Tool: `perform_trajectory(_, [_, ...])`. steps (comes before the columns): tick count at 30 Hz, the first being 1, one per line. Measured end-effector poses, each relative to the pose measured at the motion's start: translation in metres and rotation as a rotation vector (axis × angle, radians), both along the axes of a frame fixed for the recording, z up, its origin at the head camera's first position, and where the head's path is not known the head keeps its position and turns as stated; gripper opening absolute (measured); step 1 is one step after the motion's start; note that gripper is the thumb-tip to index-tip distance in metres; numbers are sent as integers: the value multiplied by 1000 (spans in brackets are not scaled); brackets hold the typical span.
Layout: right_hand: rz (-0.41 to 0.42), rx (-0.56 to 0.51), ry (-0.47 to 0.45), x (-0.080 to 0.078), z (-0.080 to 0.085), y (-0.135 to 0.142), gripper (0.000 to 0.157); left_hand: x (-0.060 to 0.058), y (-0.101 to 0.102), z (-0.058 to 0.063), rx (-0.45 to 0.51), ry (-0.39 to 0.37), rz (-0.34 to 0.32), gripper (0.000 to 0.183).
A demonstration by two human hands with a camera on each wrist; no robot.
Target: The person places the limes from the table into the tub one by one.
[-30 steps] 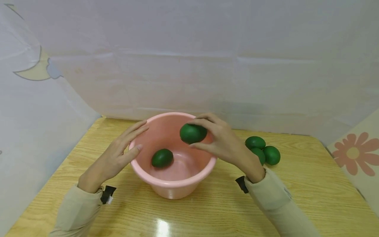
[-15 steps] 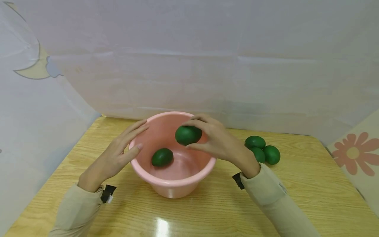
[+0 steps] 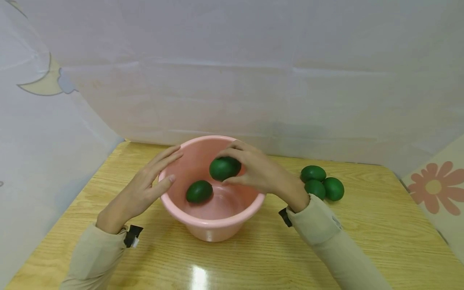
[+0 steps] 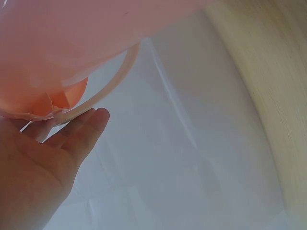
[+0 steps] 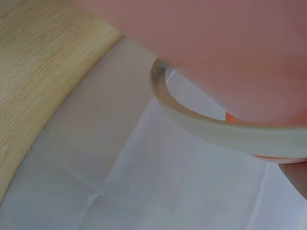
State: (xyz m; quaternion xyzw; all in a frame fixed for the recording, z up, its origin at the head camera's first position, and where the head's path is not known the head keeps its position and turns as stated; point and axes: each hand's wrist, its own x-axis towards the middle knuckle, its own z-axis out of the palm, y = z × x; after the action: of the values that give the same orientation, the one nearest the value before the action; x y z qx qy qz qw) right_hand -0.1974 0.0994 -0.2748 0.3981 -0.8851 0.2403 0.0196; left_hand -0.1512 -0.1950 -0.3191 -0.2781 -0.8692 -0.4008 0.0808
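You're seemingly loading the round pink plastic basin [image 3: 214,233]: right hand [image 3: 255,168] gripping a green oval fruit [image 3: 222,169], left hand [image 3: 140,190] uncurled; next calls for lowering.

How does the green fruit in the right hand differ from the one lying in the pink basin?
The held fruit is gripped by the right hand; the lying fruit rests in the pink basin, no hand on it. The held fruit is partly covered by that hand, while the lying fruit shows unobstructed. Both are green and rounded.
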Motion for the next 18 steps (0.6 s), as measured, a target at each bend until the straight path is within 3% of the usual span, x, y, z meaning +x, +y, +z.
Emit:
perform_trajectory(6, [18,38,-12,-1,0,-2,48,0,0,0,-6,7,4,53])
perform_trajectory(18, [-36,142,-30,1,-1,-5,51,0,1,-1,-5,8,7,53])
